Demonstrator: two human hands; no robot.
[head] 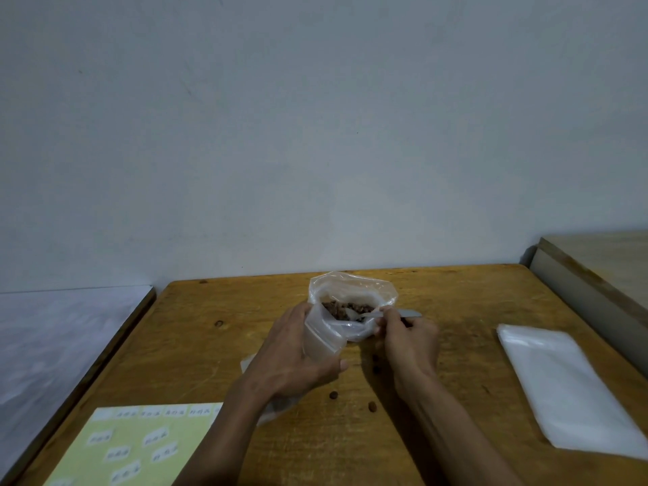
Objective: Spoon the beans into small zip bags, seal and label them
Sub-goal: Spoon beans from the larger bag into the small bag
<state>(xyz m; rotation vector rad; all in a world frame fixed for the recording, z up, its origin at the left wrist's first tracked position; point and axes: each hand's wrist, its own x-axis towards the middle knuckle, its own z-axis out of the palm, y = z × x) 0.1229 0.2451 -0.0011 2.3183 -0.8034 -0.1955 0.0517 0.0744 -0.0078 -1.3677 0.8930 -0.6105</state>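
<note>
A large clear bag of brown beans (pixel 347 303) stands open at the middle of the wooden table (pixel 245 345). My left hand (pixel 298 359) grips a small zip bag (pixel 321 340) right in front of it, mouth up. My right hand (pixel 408 340) pinches a spoon (pixel 403 314) whose pale bowl reaches into the bean bag's mouth. A few loose beans (pixel 371 405) lie on the table between my forearms.
A stack of empty clear zip bags (pixel 568 387) lies at the right. A yellow sheet of white labels (pixel 140 443) sits at the front left. Another plastic bag (pixel 277 405) peeks from under my left wrist. A second table (pixel 603 261) adjoins at the right.
</note>
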